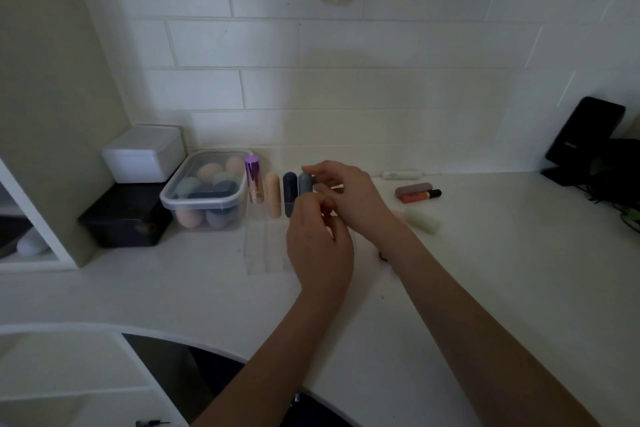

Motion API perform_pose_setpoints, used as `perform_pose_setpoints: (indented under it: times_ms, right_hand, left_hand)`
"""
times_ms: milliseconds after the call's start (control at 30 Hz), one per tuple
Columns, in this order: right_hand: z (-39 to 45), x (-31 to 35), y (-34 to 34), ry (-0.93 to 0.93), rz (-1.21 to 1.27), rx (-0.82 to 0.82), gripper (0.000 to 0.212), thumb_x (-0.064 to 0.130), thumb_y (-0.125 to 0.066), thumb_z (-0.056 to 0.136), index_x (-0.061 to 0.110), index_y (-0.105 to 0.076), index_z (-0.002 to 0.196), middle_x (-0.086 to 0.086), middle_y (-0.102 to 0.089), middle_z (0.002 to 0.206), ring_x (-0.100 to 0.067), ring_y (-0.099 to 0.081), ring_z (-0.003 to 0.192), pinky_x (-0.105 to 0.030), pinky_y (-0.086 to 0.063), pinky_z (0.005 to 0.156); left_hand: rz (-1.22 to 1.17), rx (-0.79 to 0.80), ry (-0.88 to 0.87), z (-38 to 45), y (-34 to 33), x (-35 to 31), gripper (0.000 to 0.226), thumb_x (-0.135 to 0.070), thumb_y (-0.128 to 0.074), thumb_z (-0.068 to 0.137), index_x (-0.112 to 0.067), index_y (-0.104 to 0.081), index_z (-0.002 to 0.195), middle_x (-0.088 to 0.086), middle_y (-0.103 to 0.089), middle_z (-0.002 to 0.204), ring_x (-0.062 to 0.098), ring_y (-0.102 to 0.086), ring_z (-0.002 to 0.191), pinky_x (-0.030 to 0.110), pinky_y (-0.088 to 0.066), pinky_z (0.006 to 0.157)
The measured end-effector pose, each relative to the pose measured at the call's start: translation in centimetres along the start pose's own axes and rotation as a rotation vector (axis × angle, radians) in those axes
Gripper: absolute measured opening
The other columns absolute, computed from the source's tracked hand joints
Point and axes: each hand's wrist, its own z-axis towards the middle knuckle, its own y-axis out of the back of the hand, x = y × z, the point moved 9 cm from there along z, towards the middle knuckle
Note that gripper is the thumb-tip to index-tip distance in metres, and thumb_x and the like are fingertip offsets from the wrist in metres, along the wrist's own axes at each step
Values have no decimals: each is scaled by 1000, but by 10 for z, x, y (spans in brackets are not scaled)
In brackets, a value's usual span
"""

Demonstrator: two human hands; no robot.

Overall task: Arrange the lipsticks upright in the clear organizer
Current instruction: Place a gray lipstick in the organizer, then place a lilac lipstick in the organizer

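Note:
A clear organizer point(266, 250) stands on the white counter. In its back row, upright from left to right, are a purple lipstick point(252, 182), a peach lipstick point(273, 194), a navy lipstick point(289, 192) and a grey lipstick point(304, 182). My right hand point(353, 198) reaches in from the right, fingertips on the grey lipstick's top, and closes on a pale pink lipstick point(329, 188) that is mostly hidden. My left hand point(318, 250) is curled in front of the organizer, fingers pinched near the pink lipstick; its grip is hidden.
Loose on the counter to the right lie a mauve lipstick point(414, 189), an orange-red tube point(420, 196), a white tube point(401, 174) and a pale capsule point(422, 221). A tub of sponges point(204, 191), a white box point(143, 154) and a black box point(124, 218) sit left.

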Motion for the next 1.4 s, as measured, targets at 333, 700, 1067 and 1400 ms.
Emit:
perform_pose_setpoints:
  times_ms: [333, 700, 1067, 1400]
  right_hand:
    - [-25, -33, 94, -384, -269, 70, 15, 18, -62, 89, 9, -66, 100, -7, -66, 76, -4, -56, 49, -12, -41, 45]
    - [-63, -93, 69, -827, -515, 471, 27, 32, -56, 90, 6, -61, 95, -8, -63, 67, -16, -56, 49, -19, -46, 45]
    - [-49, -65, 85, -704, -193, 252, 16, 11, -60, 82, 16, -56, 97, -13, -69, 86, -19, -58, 58, -26, -55, 52]
    - [-33, 5, 73, -302, 186, 228, 21, 16, -53, 96, 18, -55, 116, -7, -65, 89, -16, -63, 69, -25, -57, 62]
  left_hand:
    - [183, 472, -595, -40, -52, -51, 14, -14, -46, 77, -7, -58, 81, 11, -59, 80, 26, -51, 65, 30, -40, 52]
    - [319, 621, -657, -56, -68, -46, 11, -22, -52, 73, -15, -60, 75, 4, -61, 76, 24, -51, 67, 26, -28, 54]
    - [286, 630, -745, -62, -68, -54, 12, -15, -60, 77, -10, -64, 87, 8, -60, 78, 26, -53, 61, 27, -33, 53]
    - [128, 324, -326, -20, -28, -41, 25, -4, -56, 89, -6, -59, 113, -6, -49, 87, -2, -48, 79, 11, -39, 64]
